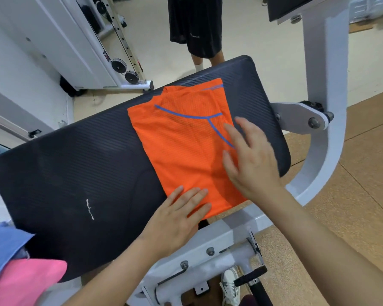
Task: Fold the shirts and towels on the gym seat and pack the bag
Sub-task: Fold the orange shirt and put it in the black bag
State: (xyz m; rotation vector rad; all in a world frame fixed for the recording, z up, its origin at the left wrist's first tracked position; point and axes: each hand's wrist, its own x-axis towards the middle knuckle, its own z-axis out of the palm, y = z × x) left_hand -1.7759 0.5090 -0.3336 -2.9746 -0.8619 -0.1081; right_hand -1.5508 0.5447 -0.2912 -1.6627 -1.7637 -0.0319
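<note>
A: Pale flooring [159,40] and a white machine frame [325,62] are seen around a dark padded surface [75,173]. What is laid on it?

B: An orange shirt [181,151] with blue piping is spread on the right half of the surface, folded lengthwise into a narrow panel. Its far end is found close to the far edge of the pad, and its near hem is carried just past the near edge.

A: How is the left grip [177,215] placed?

B: It is laid flat, palm down, on the near hem of the shirt, with fingers straight and close together. Nothing is clasped by it; the cloth is only rested upon.

A: And the right grip [250,160]?

B: It is held over the shirt's right edge, fingers straight and spread, and nothing is enclosed by them. It is blurred, so contact with the cloth cannot be told.

A: What else is seen?

B: A blue cloth [2,250] and a pink cloth [24,281] are bunched at the lower left, beside the near left corner of the surface, the pink one nearer the camera. Whether they are shirts or towels cannot be told. Beyond the far edge, black shorts [195,25] and the legs of a standing person are seen. A white shoe [230,286] is seen below the surface, among the frame's lower bars.
</note>
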